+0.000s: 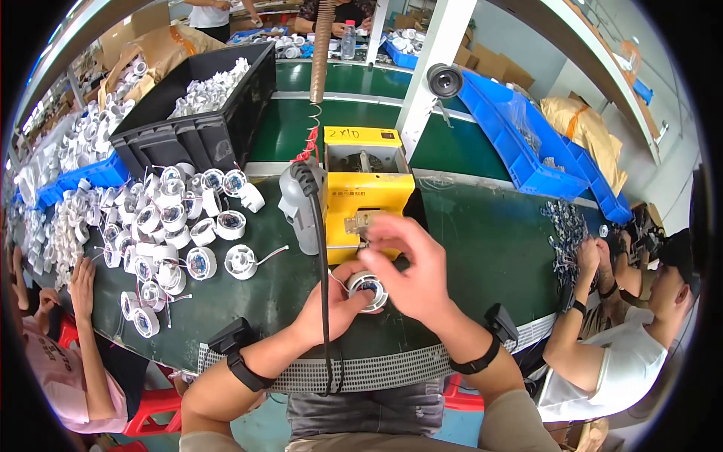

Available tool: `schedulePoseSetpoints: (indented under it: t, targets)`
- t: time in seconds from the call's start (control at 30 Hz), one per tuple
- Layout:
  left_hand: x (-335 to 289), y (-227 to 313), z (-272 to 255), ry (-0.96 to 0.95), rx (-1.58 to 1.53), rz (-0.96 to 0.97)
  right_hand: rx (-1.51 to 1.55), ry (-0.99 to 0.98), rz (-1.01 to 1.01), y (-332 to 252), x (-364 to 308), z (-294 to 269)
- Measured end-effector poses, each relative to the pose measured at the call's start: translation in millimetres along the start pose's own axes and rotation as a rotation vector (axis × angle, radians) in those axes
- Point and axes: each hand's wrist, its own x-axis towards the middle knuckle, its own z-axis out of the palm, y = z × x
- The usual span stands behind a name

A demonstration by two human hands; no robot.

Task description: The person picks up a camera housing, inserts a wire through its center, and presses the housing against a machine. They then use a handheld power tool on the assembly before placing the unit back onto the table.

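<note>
My left hand (331, 310) grips a white round motor housing (367, 292) low over the green bench; a dark round part shows inside its ring. My right hand (410, 267) is above and right of the housing, its thumb and curled forefinger drawn close together at the front of a yellow box-shaped dispenser (369, 197). Whatever lies between those fingertips is too small to make out. Left of the dispenser hangs a grey power screwdriver (300, 211) on a coiled cord. Its black cable passes in front of my left hand.
Many white motor housings (172, 218) with wires cover the bench on the left. Behind them stands a black crate (188, 139) of white parts. Blue trays (527, 143) lie at the back right, near a heap of wires (565, 237). Co-workers sit on both sides.
</note>
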Motion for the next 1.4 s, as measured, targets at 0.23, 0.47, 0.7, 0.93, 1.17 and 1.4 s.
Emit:
schedulePoseSetpoints:
  t: [0.23, 0.47, 0.7, 0.93, 1.17, 1.4]
  targets:
    - [4, -1, -8, 0.004, -0.252, -0.134, -0.143, -0.194, 0.002, -21, 40, 60]
    - [9, -9, -6, -0.026, -0.337, -0.307, 0.487, 0.359, -0.208, -24, 51, 32]
    - [9, -7, -6, 0.029, -0.288, -0.376, 0.381, 0.45, -0.044, -1, 59, 19]
    - [9, -7, -5, 0.06, -0.311, -0.378, 0.339, 0.432, -0.092, 0, 59, 25]
    - [9, -3, -6, 0.078, -0.329, -0.383, 0.33, 0.381, -0.058, -2, 55, 23]
    - [9, -1, -6, 0.117, -0.393, -0.416, 0.437, 0.309, 0.022, -10, 16, 22]
